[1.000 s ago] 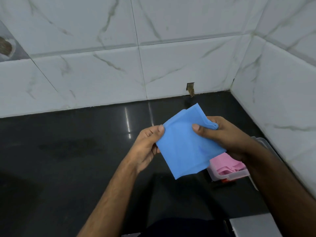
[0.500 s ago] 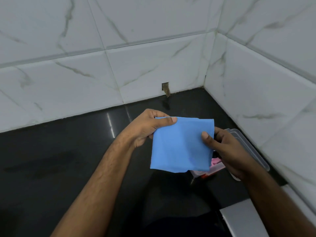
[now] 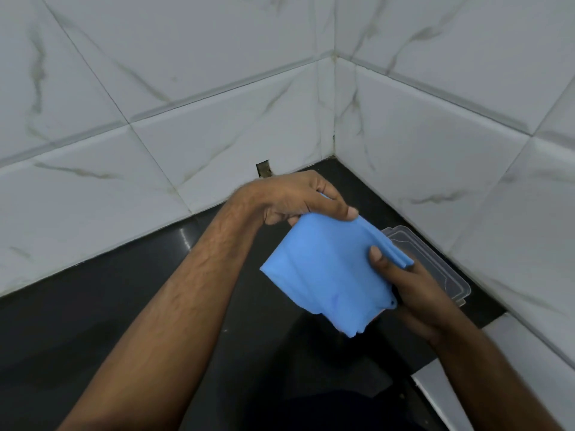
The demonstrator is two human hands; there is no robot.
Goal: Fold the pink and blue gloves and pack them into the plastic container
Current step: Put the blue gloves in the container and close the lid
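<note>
We hold the folded blue glove above the black worktop, our left hand pinching its far top corner, our right hand pinching the layered edge. Just behind the right grip lies the plastic container. The glove looks thin, limp and slippery, so the folds may spring open unless we pinch the stacked edges.

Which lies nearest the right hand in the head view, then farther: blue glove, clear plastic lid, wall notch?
1. blue glove: held in the right hand.
2. clear plastic lid: just behind it, on the counter.
3. wall notch: far left, at the wall's base.
</note>
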